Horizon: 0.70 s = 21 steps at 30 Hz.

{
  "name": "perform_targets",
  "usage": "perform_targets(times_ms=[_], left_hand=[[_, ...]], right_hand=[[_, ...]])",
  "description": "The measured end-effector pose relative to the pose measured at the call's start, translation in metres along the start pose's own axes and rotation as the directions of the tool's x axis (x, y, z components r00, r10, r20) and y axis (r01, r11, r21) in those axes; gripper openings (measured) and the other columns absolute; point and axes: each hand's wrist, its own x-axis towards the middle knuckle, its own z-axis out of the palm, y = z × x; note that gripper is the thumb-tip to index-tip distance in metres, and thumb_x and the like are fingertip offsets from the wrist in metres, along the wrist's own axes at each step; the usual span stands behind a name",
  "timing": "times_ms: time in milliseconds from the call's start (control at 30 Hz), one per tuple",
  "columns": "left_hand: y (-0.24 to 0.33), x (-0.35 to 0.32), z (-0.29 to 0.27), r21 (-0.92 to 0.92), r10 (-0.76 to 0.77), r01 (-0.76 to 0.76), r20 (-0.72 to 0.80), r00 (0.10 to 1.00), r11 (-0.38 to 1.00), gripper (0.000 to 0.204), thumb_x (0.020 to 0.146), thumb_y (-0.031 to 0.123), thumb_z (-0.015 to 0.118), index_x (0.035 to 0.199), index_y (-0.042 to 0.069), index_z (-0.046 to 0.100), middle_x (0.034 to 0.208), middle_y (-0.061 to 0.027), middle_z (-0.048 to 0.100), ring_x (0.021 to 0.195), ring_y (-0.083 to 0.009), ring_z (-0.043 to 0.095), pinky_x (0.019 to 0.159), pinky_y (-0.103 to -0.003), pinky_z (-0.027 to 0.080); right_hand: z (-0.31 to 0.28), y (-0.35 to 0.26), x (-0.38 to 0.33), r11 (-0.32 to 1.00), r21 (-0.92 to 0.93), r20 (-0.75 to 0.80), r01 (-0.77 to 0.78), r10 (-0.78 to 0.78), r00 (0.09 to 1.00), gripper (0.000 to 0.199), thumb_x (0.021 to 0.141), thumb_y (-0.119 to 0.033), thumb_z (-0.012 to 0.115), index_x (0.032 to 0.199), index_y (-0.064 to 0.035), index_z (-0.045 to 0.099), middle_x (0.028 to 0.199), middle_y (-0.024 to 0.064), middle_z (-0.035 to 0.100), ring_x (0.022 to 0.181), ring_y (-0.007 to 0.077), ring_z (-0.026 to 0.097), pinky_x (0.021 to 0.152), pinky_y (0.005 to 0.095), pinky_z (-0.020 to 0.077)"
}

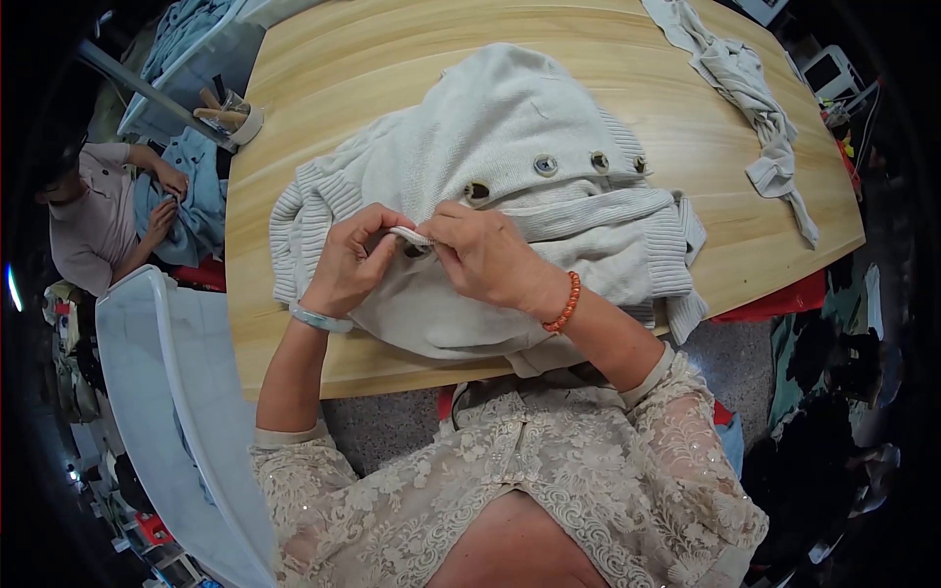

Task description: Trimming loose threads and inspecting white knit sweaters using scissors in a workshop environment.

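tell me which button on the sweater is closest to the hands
The dark button at the left end of the row, just above the right hand; the other buttons sit farther right.

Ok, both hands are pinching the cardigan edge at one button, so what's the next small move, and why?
Probably ease that button through its hole. The left hand and right hand pinch the cream cardigan edge around a button half hidden by fingers, while three buttons above lie flat and exposed.

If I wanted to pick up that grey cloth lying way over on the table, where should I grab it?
Probably grab the grey cloth at its bunched middle, coming from above. It lies long and thin on the wooden table, so the thick crumpled part likely gives more to pinch than the loose ends.
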Motion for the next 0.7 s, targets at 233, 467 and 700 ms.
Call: perform_targets(times_ms=[233,467,700], left_hand=[[-0.002,-0.003,-0.014,0.182,-0.030,0.039,-0.052,0.998,0.983,0.015,0.088,0.013,0.072,0.088,0.000,0.064,0.075,0.0018,0.060,0.071,-0.0034,0.051,0.065,-0.021,0.044],[0.026,0.023,0.016,0.717,0.535,-0.288,-0.139,0.833,0.635,0.014,0.081,0.004,0.069,0.094,0.001,0.062,0.088,-0.0138,0.061,0.075,-0.0257,0.060,0.069,-0.034,0.048],[0.018,0.066,0.061,0.328,0.175,-0.147,-0.056,0.983,0.933,0.017,0.082,0.004,0.067,0.098,-0.001,0.064,0.085,-0.0144,0.065,0.073,-0.0271,0.066,0.070,-0.035,0.053]], right_hand=[[-0.037,0.002,-0.021,0.978,-0.207,0.035,-0.029,0.037,0.999,0.010,0.084,-0.015,0.065,0.089,-0.0063,0.064,0.086,0.0119,0.063,0.082,0.0322,0.063,0.072,0.0429,0.0497],[-0.070,0.014,-0.033,0.904,-0.411,-0.065,0.119,-0.160,0.985,0.008,0.083,-0.010,0.064,0.090,-0.0090,0.066,0.085,0.0056,0.062,0.086,0.0233,0.057,0.079,0.0364,0.0429],[-0.036,0.020,-0.030,0.962,-0.244,-0.007,0.121,-0.127,0.992,0.017,0.082,-0.016,0.067,0.086,-0.0046,0.056,0.084,0.0123,0.059,0.076,0.0319,0.062,0.067,0.0424,0.0491]])
